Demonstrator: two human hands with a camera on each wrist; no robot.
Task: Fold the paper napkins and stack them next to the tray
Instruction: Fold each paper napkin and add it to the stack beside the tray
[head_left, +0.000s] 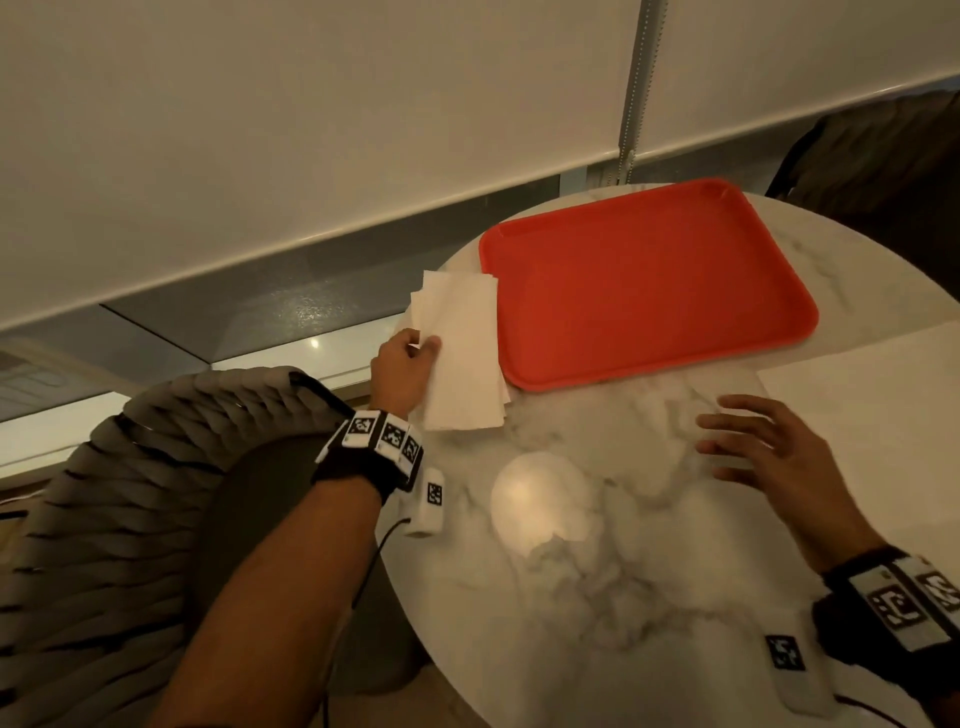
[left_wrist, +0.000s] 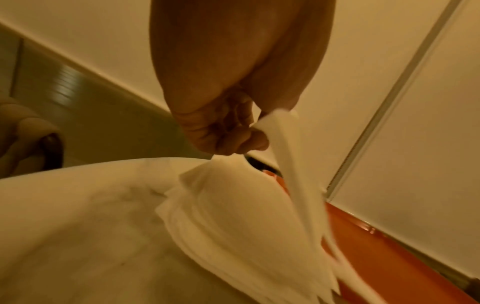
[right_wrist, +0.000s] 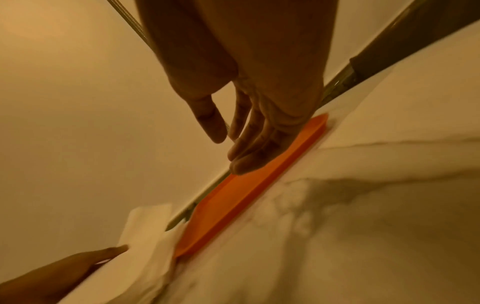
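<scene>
A pile of white paper napkins (head_left: 462, 353) lies on the round marble table (head_left: 597, 561), against the left side of an empty red tray (head_left: 649, 280). My left hand (head_left: 408, 366) pinches the top napkin (left_wrist: 285, 148) by its left edge and lifts it off the pile (left_wrist: 233, 216). My right hand (head_left: 763, 441) hovers flat over the table in front of the tray, fingers straight and spread, holding nothing. In the right wrist view the right hand (right_wrist: 239, 144) sits above the tray (right_wrist: 249, 185), with the napkins (right_wrist: 145, 236) at lower left.
A white sheet (head_left: 872, 415) lies flat at the table's right edge. A woven grey chair (head_left: 171, 467) stands left of the table. A window ledge and roller blind (head_left: 311, 130) run behind. Bright lamp glare (head_left: 540, 499) marks the table's middle.
</scene>
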